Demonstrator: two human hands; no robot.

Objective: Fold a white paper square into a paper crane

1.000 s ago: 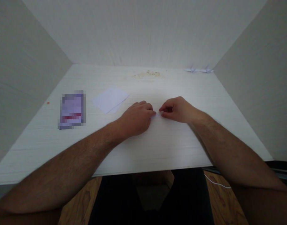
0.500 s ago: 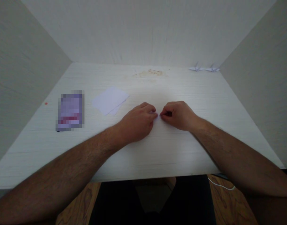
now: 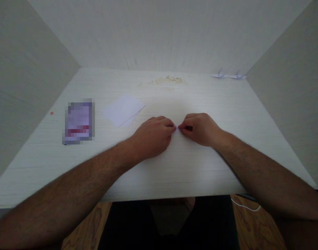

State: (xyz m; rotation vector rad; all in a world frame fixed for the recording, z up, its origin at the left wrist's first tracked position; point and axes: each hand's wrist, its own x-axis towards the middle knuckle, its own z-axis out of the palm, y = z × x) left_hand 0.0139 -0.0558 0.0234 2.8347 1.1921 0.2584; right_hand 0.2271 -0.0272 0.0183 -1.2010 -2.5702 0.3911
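A tiny bit of pale paper (image 3: 177,127) shows between the fingertips of my two hands, low over the white table (image 3: 159,177). My left hand (image 3: 155,137) is closed on its left side, back of the hand up. From the right, my right hand (image 3: 200,129) pinches the other side with thumb and forefinger. Most of the paper is hidden by the fingers. Left of my hands lie a few loose white sheets (image 3: 123,109), overlapping one another.
A pixelated purple and white item (image 3: 79,121) lies at the left, near a small red spot (image 3: 52,113). Folded paper shapes (image 3: 228,76) rest at the back right corner. Brownish stains (image 3: 170,80) mark the table by the back wall. Walls rise on three sides.
The fingers of my left hand have drawn together, and the fingertips of both hands are slightly closer. The whole view has shifted a little.
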